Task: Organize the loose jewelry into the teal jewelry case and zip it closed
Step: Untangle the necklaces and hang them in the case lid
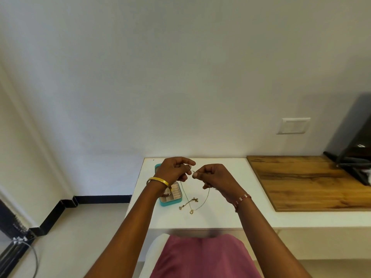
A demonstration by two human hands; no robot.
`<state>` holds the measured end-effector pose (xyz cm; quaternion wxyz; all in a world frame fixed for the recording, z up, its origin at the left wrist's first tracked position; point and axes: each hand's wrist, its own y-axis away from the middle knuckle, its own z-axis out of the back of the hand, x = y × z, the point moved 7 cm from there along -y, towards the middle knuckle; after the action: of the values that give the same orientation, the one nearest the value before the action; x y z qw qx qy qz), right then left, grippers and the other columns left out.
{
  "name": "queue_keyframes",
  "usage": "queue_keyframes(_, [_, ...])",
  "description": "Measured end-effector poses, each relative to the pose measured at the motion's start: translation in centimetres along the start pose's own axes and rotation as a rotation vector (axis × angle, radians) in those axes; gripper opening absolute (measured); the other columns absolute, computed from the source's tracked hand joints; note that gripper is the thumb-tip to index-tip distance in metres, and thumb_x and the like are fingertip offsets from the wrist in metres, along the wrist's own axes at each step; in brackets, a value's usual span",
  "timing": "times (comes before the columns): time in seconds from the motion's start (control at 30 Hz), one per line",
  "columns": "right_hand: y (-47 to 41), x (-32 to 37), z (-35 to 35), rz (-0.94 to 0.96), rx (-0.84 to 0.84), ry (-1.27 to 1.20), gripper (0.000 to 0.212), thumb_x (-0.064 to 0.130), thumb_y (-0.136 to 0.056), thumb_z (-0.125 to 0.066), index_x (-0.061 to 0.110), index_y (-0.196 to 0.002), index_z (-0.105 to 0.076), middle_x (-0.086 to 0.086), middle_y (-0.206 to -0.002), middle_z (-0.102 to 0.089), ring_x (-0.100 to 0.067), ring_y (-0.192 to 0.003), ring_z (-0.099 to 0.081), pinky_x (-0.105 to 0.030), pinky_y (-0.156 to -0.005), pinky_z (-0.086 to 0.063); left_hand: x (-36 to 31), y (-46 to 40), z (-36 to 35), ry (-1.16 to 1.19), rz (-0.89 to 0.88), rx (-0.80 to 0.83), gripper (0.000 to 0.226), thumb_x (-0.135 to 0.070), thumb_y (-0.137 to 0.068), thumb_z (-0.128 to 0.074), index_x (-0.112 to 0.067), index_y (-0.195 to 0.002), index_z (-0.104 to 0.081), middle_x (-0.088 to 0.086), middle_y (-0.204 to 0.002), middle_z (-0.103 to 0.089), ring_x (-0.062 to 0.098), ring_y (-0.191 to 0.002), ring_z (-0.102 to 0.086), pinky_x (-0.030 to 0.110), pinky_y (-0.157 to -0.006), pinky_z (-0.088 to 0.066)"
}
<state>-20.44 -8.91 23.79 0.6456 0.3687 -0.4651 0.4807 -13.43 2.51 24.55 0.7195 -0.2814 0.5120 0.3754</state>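
A plain white wall [180, 77] fills the upper frame; a white counter [210, 219] with wood panel [313, 183] sits lower right.

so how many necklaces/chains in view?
2. One chain is pinched at its clasp by the left hand and right hand; another chain lies on the table. The case may hide more.

A plain gold bangle [158, 180] circles the left wrist. The right wrist wears a thin red-and-white beaded bracelet [242, 200]. Pink cloth [202, 255] covers the lap.

Open case [170, 198] on table [220, 217], loose chain [188, 203] just right.
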Motion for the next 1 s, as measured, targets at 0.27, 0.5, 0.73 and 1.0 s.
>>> queue_keyframes(0.27, [0.3, 0.7, 1.3, -0.022, -0.032, -0.191, 0.017, 0.015, -0.087, -0.059, 0.012, -0.072, -0.066, -0.006, -0.064, -0.058, -0.015, -0.053, -0.050, -0.025, -0.060, -0.046, 1.4, 0.7, -0.2, 0.025, 0.006, -0.037, 0.016, -0.013, -0.091, -0.049, -0.019, -0.095, -0.064, -0.002, -0.070, -0.062, 0.012, -0.060, -0.056, 0.020, -0.066, -0.053])
queue_keyframes(0.5, [0.0, 0.3, 2.0, -0.104, -0.072, -0.463, 0.020, 0.019, -0.088, -0.058, 0.007, -0.074, -0.065, -0.006, -0.066, -0.063, -0.015, -0.053, -0.056, -0.028, -0.062, -0.050, 1.9, 1.6, -0.3, 0.162, -0.012, -0.160, 0.023, 0.000, -0.088, -0.047, -0.019, -0.079, -0.054, 0.002, -0.066, -0.058, 0.007, -0.048, -0.055, 0.018, -0.060, -0.052])
queue_keyframes(0.73, [0.0, 1.1, 0.7, -0.069, -0.067, -0.594, 0.014, 0.009, -0.090, -0.054, 0.004, -0.086, -0.067, -0.011, -0.081, -0.070, -0.020, -0.069, -0.068, -0.025, -0.066, -0.058, 1.4, 2.0, -1.7, 0.072, -0.080, -0.142, 0.022, 0.001, -0.090, -0.043, -0.010, -0.090, -0.062, 0.000, -0.067, -0.056, 0.002, -0.049, -0.054, 0.006, -0.054, -0.046])
queue_keyframes(1.0, [-0.2, 1.3, 0.3, -0.045, -0.114, -0.589, 0.011, 0.001, -0.086, -0.057, 0.000, -0.093, -0.065, -0.016, -0.086, -0.069, -0.025, -0.080, -0.068, -0.029, -0.078, -0.057, 1.1, 2.3, -2.6, -0.044, -0.129, -0.106, 0.020, -0.011, -0.089, -0.053, -0.005, -0.102, -0.067, 0.001, -0.086, -0.064, 0.004, -0.065, -0.055, 0.002, -0.056, -0.045])
